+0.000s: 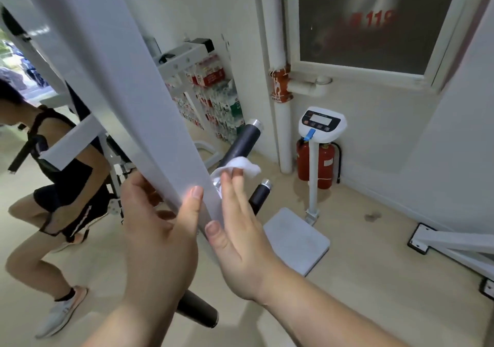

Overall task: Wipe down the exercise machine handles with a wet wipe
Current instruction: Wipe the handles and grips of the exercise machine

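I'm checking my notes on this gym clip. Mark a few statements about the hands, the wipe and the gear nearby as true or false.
1. The right hand has a white wipe at its fingertips. True.
2. The left hand hangs free of the machine. False: it holds the white frame bar, thumb on the front.
3. The fire extinguisher is green. False: it is red and stands behind the scale post.
4. The black handle beyond the wipe has a silver end. True.
5. Nobody else is in view. False: another person crouches at the left.
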A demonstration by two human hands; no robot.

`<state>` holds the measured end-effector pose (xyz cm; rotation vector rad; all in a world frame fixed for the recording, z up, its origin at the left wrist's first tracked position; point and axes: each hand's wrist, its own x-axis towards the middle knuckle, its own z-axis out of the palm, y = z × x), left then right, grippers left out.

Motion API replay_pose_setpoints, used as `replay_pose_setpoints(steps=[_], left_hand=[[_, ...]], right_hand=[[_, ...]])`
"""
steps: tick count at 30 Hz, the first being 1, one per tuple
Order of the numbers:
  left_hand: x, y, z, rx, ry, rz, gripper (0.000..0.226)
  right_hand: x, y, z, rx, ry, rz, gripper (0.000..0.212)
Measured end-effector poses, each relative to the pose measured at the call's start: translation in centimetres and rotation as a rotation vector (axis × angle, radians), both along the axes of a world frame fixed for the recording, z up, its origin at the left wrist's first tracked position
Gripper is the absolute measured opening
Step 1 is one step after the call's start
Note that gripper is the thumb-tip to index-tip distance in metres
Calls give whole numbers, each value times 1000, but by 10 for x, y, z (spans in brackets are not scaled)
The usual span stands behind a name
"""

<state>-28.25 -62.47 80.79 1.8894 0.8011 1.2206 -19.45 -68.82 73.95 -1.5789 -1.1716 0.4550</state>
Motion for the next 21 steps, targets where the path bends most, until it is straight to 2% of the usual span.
replay_pose_setpoints(steps=[3, 5, 8, 15, 18, 21], left_hand=[[-2, 1, -1, -4, -20, 29, 32], [-1, 0, -2, -11, -25, 45, 30], [2, -2, 0, 30, -2, 54, 30], [0, 5, -3, 94, 37, 103, 36], [-1, 3, -4, 77, 27, 94, 35], [0, -1, -3, 71, 15, 76, 36]], right_hand=[[18, 12, 11, -18, -6, -93, 107], [46, 26, 27, -14, -26, -194, 103], [73, 36, 33, -33, -187, -279, 96], [32, 9, -3, 94, -493, -128, 88], [61, 17, 15, 138, -536, -217, 85], [81, 26, 29, 92, -504, -227, 84]])
